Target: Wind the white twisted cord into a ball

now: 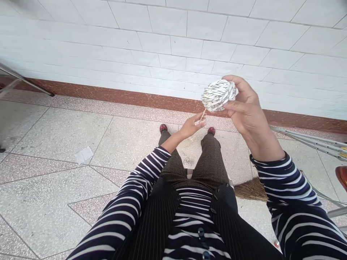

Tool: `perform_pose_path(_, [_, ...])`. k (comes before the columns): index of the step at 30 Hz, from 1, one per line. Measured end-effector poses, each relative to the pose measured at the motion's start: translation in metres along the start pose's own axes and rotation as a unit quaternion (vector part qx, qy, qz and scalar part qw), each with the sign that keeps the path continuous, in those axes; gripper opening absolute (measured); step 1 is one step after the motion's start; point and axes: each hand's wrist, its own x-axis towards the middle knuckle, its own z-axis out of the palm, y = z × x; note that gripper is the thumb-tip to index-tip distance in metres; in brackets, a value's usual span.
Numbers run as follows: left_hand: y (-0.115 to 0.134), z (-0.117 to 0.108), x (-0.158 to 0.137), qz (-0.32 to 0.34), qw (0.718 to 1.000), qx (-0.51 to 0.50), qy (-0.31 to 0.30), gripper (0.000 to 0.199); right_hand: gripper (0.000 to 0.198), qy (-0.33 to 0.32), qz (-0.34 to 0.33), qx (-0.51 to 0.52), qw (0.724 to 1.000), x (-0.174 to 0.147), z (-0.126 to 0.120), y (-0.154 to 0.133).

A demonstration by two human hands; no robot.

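Note:
My right hand (248, 108) is raised in front of the wall, its thumb and fingers closed around the right side of a ball of twisted white cord (218, 95) with dark flecks. From the ball's lower left, a thin tan twisted strand (203, 113) runs down to my left hand (192, 125). That hand sits lower, with the strand passing between its thumb and fingers in a loose hold. Where the strand goes below the fingers is hard to make out.
A white tiled wall (173, 36) with a red-brown skirting (121, 96) stands ahead. On the speckled floor lie a white paper scrap (84, 155) and a straw broom (251, 189). Metal legs (25, 80) show at left, and a folded metal frame (311, 139) at right.

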Motion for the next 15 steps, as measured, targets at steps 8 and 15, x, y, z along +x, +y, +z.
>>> perform_pose_path(8, [-0.007,0.009,-0.009,-0.043,0.997,0.055,-0.025,0.032,0.057,0.062,-0.115,0.031,0.991,0.010,-0.002,-0.020])
perform_pose_path(15, [-0.082,-0.007,-0.039,-0.170,0.974,0.127,-0.081,0.025,0.057,0.097,-0.271,0.008,0.958,0.011,-0.018,-0.067])
